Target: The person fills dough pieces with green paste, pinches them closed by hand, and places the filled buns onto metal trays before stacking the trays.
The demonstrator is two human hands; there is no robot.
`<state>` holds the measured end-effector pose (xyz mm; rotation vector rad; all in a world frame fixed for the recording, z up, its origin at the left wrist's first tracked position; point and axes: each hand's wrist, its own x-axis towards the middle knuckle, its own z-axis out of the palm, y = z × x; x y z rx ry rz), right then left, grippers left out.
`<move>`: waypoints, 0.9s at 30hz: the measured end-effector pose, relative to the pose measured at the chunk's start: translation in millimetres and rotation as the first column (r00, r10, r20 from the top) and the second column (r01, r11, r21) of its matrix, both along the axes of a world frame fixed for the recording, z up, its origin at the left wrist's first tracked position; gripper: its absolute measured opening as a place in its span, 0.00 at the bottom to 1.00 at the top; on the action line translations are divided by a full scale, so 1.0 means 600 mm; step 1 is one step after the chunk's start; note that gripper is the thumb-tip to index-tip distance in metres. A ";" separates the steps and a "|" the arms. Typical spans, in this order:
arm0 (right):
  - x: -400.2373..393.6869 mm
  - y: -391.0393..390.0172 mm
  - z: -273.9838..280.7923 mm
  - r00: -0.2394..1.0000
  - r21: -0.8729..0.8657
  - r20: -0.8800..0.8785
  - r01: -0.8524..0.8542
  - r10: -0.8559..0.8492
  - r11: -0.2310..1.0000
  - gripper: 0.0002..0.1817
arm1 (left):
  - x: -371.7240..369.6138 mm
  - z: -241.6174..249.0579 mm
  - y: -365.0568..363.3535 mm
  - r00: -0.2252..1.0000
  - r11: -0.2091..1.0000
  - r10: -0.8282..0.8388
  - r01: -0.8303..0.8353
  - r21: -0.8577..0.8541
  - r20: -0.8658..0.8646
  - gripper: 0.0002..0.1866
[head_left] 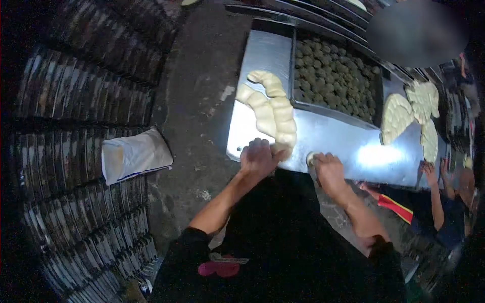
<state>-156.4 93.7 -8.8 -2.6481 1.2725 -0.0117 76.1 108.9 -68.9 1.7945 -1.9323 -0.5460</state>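
Long pale dough strips [284,118], pinched into segments, lie on the left part of the metal table [323,136]. My left hand [258,157] is at the near end of these strips, its fingers curled and its thumb reaching toward the dough; whether it grips any is too small to tell. To the right, at the table's near edge, my right hand [328,171] is closed round a small pale dough piece [310,159], which shows beside its thumb. Beyond the hands, a tray [336,113] holds several dark greenish balls [333,76].
More flattened dough [396,118] lies at the table's right, where a co-worker's hands [429,174] rest near it. Another person stands at the upper right. Stacked trays [76,171] line the left side, and a white sack [139,154] is beside them.
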 end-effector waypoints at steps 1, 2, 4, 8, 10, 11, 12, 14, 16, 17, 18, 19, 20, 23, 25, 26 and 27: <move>0.003 -0.012 0.015 0.993 0.145 -0.115 0.035 -0.019 0.989 0.04 | -0.016 -0.008 -0.005 0.998 0.999 -0.039 0.037 0.036 0.041 0.22; 0.022 -0.029 0.055 0.988 0.303 -0.104 0.139 -0.113 0.943 0.08 | -0.028 -0.016 -0.015 0.993 0.996 -0.077 0.072 0.059 0.085 0.22; 0.031 -0.059 0.110 0.981 0.350 0.114 0.111 -0.160 0.930 0.12 | -0.044 -0.040 -0.018 0.997 0.992 -0.071 0.073 0.099 -0.029 0.21; 0.082 -0.088 0.034 0.923 -0.019 0.308 0.249 -0.232 0.968 0.23 | -0.036 -0.108 0.028 0.975 0.986 -0.165 0.160 -0.040 -0.152 0.17; 0.083 -0.077 -0.062 0.979 -0.232 0.058 0.205 -0.196 0.951 0.27 | 0.002 -0.047 0.052 0.805 0.939 -0.113 0.279 0.203 -0.582 0.18; 0.080 -0.082 -0.088 0.977 -0.158 0.052 0.211 -0.205 0.965 0.29 | 0.021 -0.017 0.044 0.808 0.945 -0.110 0.266 0.191 -0.579 0.18; 0.076 -0.077 -0.101 0.974 -0.067 0.041 0.224 -0.221 0.972 0.31 | 0.042 0.015 0.050 0.844 0.865 -0.015 0.280 0.416 -0.536 0.19; 0.054 -0.078 -0.125 0.925 0.073 0.214 0.304 -0.313 0.950 0.31 | 0.088 0.009 0.102 0.492 0.677 0.499 0.293 0.675 -0.714 0.21; 0.020 -0.070 -0.095 0.967 0.096 0.214 0.122 -0.140 0.988 0.27 | 0.137 0.006 0.122 0.288 0.763 0.572 0.158 0.627 -0.768 0.19; 0.006 -0.062 -0.053 0.990 0.254 0.105 0.062 -0.091 0.965 0.25 | 0.157 0.016 0.120 0.608 0.815 0.461 -0.001 0.580 -0.647 0.15; -0.007 -0.057 -0.021 1.000 0.393 0.009 0.017 -0.022 0.919 0.22 | 0.181 0.026 0.123 0.486 0.774 0.581 -0.080 0.629 -0.653 0.14; -0.028 -0.060 -0.025 0.999 0.521 -0.043 0.033 -0.013 0.853 0.19 | 0.202 0.034 0.123 0.344 0.726 0.674 -0.144 0.672 -0.654 0.13; -0.032 -0.074 0.003 0.979 0.466 -0.155 -0.047 0.134 0.883 0.18 | 0.217 0.043 0.119 0.299 0.720 0.691 -0.196 0.666 -0.658 0.14; -0.005 -0.184 0.095 0.999 0.573 -0.014 0.035 -0.033 0.819 0.21 | 0.238 0.061 0.119 0.401 0.782 0.624 -0.307 0.543 -0.671 0.19; 0.026 -0.287 0.163 0.930 0.373 0.350 -0.026 -0.114 0.928 0.24 | 0.225 0.096 0.100 0.456 0.786 0.618 -0.390 0.480 -0.641 0.25; 0.049 -0.349 0.200 0.854 0.197 0.514 -0.026 -0.080 0.980 0.26 | 0.204 0.118 0.091 0.369 0.742 0.665 -0.425 0.519 -0.650 0.28; 0.078 -0.413 0.231 0.729 0.038 0.684 -0.020 -0.012 0.999 0.23 | 0.188 0.126 0.083 0.321 0.710 0.687 -0.488 0.508 -0.651 0.26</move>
